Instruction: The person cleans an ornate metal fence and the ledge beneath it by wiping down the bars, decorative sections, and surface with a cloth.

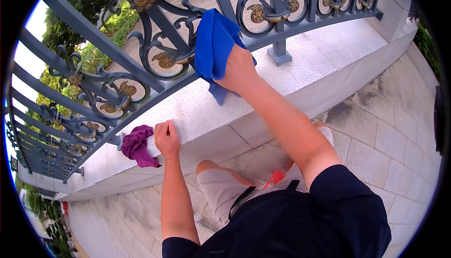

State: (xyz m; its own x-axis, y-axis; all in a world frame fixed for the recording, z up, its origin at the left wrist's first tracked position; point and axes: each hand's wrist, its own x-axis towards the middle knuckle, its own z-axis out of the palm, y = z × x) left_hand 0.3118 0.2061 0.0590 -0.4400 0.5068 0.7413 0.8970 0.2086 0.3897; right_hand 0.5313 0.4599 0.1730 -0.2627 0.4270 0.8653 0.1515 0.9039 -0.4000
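Note:
My right hand (238, 72) grips a blue cloth (213, 46) and holds it against the ironwork of a grey metal fence (176, 39). The cloth covers part of a scroll and hides most of my fingers; one corner hangs down over the stone ledge (324, 53). Lower and to the left, my left hand (167, 139) is curled into a fist at the ledge's front edge, with nothing visible in it. Just left of that fist lies a crumpled purple cloth (139, 146), partly draped over the edge.
Scrolls with gold-coloured ornaments (276, 14) run along the fence, whose post foot (279, 57) stands on the ledge. Below is a tiled pavement (361, 159). Something small and red (278, 177) shows by my legs. Green plants (75, 28) grow behind the bars.

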